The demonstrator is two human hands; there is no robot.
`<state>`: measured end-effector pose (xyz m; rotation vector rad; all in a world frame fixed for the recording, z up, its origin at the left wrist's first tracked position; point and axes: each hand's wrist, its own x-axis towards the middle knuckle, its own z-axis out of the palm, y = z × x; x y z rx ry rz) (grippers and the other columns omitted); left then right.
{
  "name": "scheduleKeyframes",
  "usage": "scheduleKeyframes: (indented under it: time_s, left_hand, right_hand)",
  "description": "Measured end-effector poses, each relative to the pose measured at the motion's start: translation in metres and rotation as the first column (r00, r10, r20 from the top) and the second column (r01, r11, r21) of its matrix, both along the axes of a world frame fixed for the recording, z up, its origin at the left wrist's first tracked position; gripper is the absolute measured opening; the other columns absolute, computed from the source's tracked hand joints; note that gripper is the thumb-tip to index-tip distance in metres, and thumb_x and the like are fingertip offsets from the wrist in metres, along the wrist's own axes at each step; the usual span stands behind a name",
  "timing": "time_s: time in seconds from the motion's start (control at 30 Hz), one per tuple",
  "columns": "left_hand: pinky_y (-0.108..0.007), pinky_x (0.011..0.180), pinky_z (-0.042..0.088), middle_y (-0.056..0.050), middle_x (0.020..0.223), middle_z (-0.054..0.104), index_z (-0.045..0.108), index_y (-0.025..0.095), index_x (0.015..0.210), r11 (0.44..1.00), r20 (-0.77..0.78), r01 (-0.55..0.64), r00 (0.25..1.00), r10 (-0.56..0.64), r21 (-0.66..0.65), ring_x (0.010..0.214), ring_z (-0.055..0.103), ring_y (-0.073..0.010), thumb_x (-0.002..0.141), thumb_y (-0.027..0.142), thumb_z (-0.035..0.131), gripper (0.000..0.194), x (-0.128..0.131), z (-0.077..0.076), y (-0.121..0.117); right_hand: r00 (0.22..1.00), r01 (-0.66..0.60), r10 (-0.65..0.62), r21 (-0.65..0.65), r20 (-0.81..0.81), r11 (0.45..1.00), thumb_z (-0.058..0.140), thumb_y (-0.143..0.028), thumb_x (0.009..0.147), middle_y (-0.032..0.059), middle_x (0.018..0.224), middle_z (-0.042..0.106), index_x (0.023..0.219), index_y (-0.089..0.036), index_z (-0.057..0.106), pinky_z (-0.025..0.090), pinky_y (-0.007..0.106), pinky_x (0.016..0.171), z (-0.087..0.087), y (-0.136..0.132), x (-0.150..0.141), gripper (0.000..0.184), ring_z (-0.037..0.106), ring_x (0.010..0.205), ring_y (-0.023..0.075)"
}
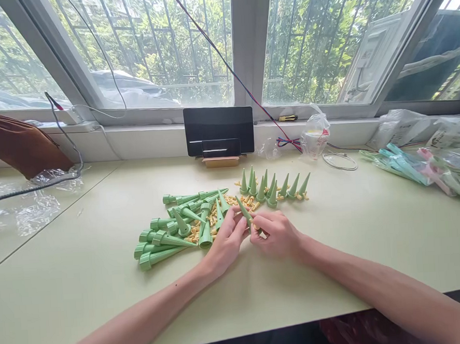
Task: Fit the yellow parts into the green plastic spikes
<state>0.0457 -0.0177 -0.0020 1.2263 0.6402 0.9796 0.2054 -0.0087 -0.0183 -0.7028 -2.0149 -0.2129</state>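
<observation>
My left hand (229, 234) is closed around a green plastic watering spike (244, 211), its pointed tip aimed up and away from me. Against the spike's side, my right hand (275, 233) pinches a small yellow valve (252, 221), mostly covered by the fingers. To the left lies a pile of green spikes (167, 239), most on their sides with threaded collars showing. Loose yellow valves (217, 214) are heaped between the pile and my hands. Behind my right hand, several green spikes (272, 194) stand point up with yellow valves at their bases.
A black tablet (218, 128) and a phone (221, 147) lean on a stand at the back. Beside them are a bagged cup (315, 135) and a coiled white cable (340, 161). Wrapped plastic items (404, 164) lie far right; a brown bag (18, 143) sits back left.
</observation>
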Motion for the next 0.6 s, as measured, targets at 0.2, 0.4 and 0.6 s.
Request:
scheduleKeyframes:
  time_s: [0.2,0.4,0.6]
  left_hand:
    - [-0.033,0.096,0.05,-0.007,0.121,0.064,0.049,0.021,0.108,0.999,0.031,-0.02,0.999,0.019,0.036,0.116,0.059,-0.0206,0.097,0.037,0.054,0.02,0.0,-0.0054,-0.0007]
    - [-0.035,0.097,0.05,-0.007,0.118,0.064,0.048,0.021,0.106,0.996,0.019,-0.046,0.999,0.045,0.07,0.115,0.059,-0.0206,0.097,0.036,0.052,0.018,0.0012,-0.0064,-0.0022]
    - [-0.034,0.096,0.05,-0.006,0.118,0.064,0.048,0.021,0.106,0.996,0.025,-0.04,0.999,0.038,0.083,0.114,0.059,-0.0194,0.099,0.034,0.049,0.015,0.001,-0.0068,-0.003]
  right_hand:
    - [1.0,0.009,-0.01,0.04,0.013,0.999,0.048,-0.008,0.08,-0.0027,0.056,0.047,0.063,-0.022,0.04,0.029,0.024,0.042,-0.0009,-0.0025,0.0,0.023,0.035,0.045,0.0096]
    - [1.0,-0.01,0.01,0.053,0.013,0.999,0.049,-0.008,0.08,-0.0028,0.057,0.049,0.065,-0.022,0.042,0.034,0.023,0.044,-0.0004,-0.0045,0.0003,0.022,0.043,0.047,0.0095]
    - [1.0,0.01,-0.01,0.053,-0.005,0.999,0.048,-0.009,0.08,-0.0037,0.054,0.046,0.064,-0.023,0.04,0.035,0.022,0.044,0.0012,-0.0043,-0.0001,0.023,0.043,0.047,0.0098]
